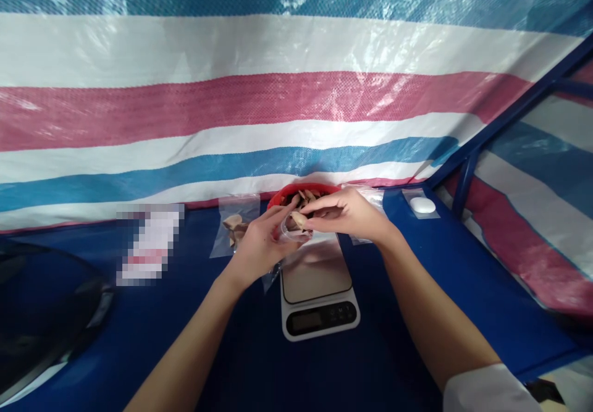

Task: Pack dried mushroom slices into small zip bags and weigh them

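My left hand (259, 242) is closed around a clear plastic bag (291, 231), its mouth held over the scale's far end. Between the thumb and fingers of my right hand (340, 214) is a pale dried slice (299, 219), right at the bag's mouth. Just behind both hands stands a red basket (296, 187) with brown and pale dried slices (306, 197) in it. The white kitchen scale (319, 276) lies below my hands, its display dark. How much the bag holds is hidden by my fingers.
Left of my hands lies a clear bag with dried slices (235, 228). Farther left are a blurred-out paper (151, 245) and a dark round object (50, 319). A small bag with a white oval item (422, 206) lies right. Striped sheeting (278, 103) and a blue frame bar (514, 109) bound the blue table.
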`<state>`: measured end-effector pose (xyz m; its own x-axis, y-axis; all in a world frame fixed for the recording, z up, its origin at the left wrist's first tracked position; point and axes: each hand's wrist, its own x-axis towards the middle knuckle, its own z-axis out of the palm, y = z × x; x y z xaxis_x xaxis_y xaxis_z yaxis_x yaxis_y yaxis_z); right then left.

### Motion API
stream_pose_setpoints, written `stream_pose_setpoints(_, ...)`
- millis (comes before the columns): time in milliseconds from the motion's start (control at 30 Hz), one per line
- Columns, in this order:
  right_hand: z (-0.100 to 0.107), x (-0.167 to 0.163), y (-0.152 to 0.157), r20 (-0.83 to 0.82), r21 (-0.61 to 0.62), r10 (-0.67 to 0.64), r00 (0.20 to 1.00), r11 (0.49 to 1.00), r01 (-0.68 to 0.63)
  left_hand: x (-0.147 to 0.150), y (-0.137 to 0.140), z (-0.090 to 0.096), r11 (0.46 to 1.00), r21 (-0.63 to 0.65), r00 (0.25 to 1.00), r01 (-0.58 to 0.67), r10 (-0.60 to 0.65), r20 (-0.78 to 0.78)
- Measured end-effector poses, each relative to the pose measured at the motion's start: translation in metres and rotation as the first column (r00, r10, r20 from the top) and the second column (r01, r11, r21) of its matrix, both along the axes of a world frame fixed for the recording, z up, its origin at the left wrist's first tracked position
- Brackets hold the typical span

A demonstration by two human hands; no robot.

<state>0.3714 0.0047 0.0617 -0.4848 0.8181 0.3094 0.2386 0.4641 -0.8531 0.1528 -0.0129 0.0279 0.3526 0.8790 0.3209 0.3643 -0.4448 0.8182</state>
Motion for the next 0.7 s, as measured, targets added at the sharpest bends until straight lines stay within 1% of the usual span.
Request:
stream_pose_setpoints(100, 0.007, -0.002, -0.004, 0.114, 0.062, -0.002, 0.994, 0.998, -0.005, 0.0, 0.0, -0.001, 1.0, 0.008, 1.0, 0.021, -0.021, 0.0)
stream_pose_setpoints(200, 0.014, -0.003, -0.007, 0.209, 0.106, 0.014, 0.978, 0.994, -0.037, 0.0, 0.0, -0.001, 1.0, -0.006, 0.999, 0.03, -0.03, -0.014)
stream_pose_setpoints(300, 0.017, -0.003, -0.01, 0.22, 0.128, 0.001, 0.976, 0.991, -0.03, 0.0, -0.001, 0.0, 0.999, -0.005, 0.999, 0.04, -0.04, -0.019)
stream_pose_setpoints(433, 0.018, -0.002, -0.011, 0.188, 0.123, -0.012, 0.982, 0.992, -0.012, 0.001, -0.002, 0.001, 0.999, 0.009, 0.999, 0.044, -0.044, -0.025)
stream_pose_setpoints(700, 0.02, -0.006, -0.009, 0.291, 0.072, 0.049, 0.955, 0.995, -0.073, 0.0, 0.0, -0.003, 0.999, 0.021, 0.999, 0.029, -0.028, -0.042)
